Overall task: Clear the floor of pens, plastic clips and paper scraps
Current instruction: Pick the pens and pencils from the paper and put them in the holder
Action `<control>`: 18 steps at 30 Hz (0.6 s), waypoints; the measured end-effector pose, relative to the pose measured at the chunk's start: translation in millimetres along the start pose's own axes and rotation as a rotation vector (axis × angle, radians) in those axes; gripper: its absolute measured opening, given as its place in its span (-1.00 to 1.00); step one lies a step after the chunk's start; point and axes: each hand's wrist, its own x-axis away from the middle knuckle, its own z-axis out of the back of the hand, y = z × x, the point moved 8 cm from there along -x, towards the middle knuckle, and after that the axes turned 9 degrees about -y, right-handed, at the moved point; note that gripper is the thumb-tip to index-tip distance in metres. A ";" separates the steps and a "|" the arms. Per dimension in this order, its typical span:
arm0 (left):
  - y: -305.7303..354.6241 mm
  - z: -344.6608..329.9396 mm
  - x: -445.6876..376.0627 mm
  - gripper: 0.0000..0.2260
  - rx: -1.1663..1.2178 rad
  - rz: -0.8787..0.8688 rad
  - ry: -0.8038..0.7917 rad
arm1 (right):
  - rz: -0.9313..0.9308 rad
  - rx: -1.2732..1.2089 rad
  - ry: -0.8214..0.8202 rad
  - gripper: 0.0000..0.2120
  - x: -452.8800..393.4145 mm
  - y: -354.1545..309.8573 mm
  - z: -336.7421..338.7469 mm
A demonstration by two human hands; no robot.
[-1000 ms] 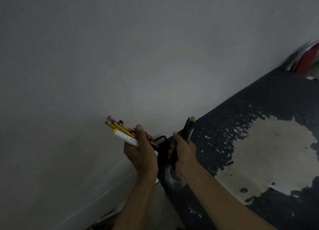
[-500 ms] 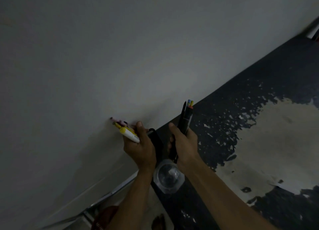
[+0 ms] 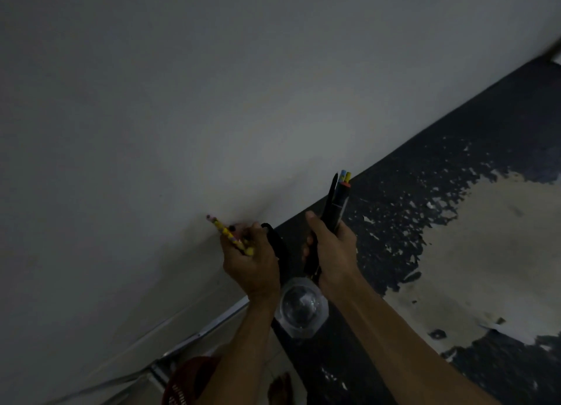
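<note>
My left hand (image 3: 252, 258) grips a bundle of yellow and pink pens (image 3: 230, 236), their ends pointing up-left against the pale wall. My right hand (image 3: 332, 249) grips a bunch of dark pens (image 3: 337, 201) that stand upright, with blue, yellow and red caps at the top. Between the two hands hangs a black loop-shaped thing (image 3: 277, 243); which hand holds it I cannot tell. The scene is dim.
A clear glass jar (image 3: 303, 309) sits just below my hands on a dark surface with flaked pale patches (image 3: 455, 237). A plain wall (image 3: 212, 100) fills the left and top. A red rounded object (image 3: 188, 380) and a bare foot (image 3: 279, 389) show at the bottom.
The view has dropped and tilted, bringing the jar and red object into sight. My left hand has turned, so less of its pen bundle shows. The right hand's pens stand higher.
</note>
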 end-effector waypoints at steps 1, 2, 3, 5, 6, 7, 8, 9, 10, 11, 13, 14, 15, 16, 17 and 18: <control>-0.9 1.0 0.4 -0.90 0.003 0.006 -0.007 | 0.008 -0.007 -0.006 -0.79 -0.2 -0.3 -1.3; -0.5 1.6 0.9 -0.91 -0.002 0.004 -0.016 | 0.018 -0.018 -0.015 -0.79 -0.5 -1.1 -2.8; 2.0 2.0 2.1 -0.91 -0.010 -0.004 -0.026 | 0.029 -0.033 -0.025 -0.80 -1.2 -1.8 -4.6; 11.9 3.7 4.7 -0.92 -0.026 -0.030 -0.043 | 0.042 -0.074 -0.056 -0.84 -2.0 -3.3 -11.6; 16.2 3.9 6.3 -0.94 -0.030 -0.036 -0.056 | 0.046 -0.100 -0.074 -0.87 -2.8 -3.7 -16.1; 19.6 4.2 7.8 -0.96 -0.029 -0.037 -0.070 | 0.051 -0.124 -0.092 -0.90 -3.7 -4.2 -21.0; 20.3 4.8 8.1 -0.96 -0.030 -0.036 -0.083 | 0.060 -0.141 -0.107 -0.93 -5.5 -4.2 -25.7; 20.1 6.0 8.1 -0.95 -0.027 -0.034 -0.095 | 0.073 -0.151 -0.121 -0.95 -7.6 -3.9 -30.7; 18.2 7.6 7.5 -0.93 -0.021 -0.031 -0.108 | 0.094 -0.153 -0.130 -0.95 -10.1 -3.4 -35.0; 16.3 9.7 6.5 -0.91 -0.016 -0.028 -0.120 | 0.119 -0.143 -0.133 -0.95 -13.0 -2.4 -39.1; 13.5 13.8 5.6 -0.87 -0.020 -0.026 -0.140 | 0.170 -0.095 -0.118 -0.95 -18.1 1.2 -45.4; 12.7 16.5 5.1 -0.87 -0.031 -0.024 -0.145 | 0.194 -0.063 -0.102 -0.94 -19.9 4.0 -48.0; 11.8 19.3 4.7 -0.88 -0.041 -0.018 -0.147 | 0.221 -0.024 -0.081 -0.94 -21.2 7.1 -49.9; 10.1 21.2 4.3 -0.90 -0.050 -0.010 -0.152 | 0.253 0.021 -0.061 -0.93 -21.8 10.0 -51.5; 7.7 22.2 3.5 -0.90 -0.057 0.001 -0.164 | 0.286 0.073 -0.045 -0.92 -22.1 12.8 -53.1; 5.9 21.3 3.1 -0.91 -0.059 0.009 -0.186 | 0.317 0.130 -0.030 -0.92 -22.3 15.3 -53.8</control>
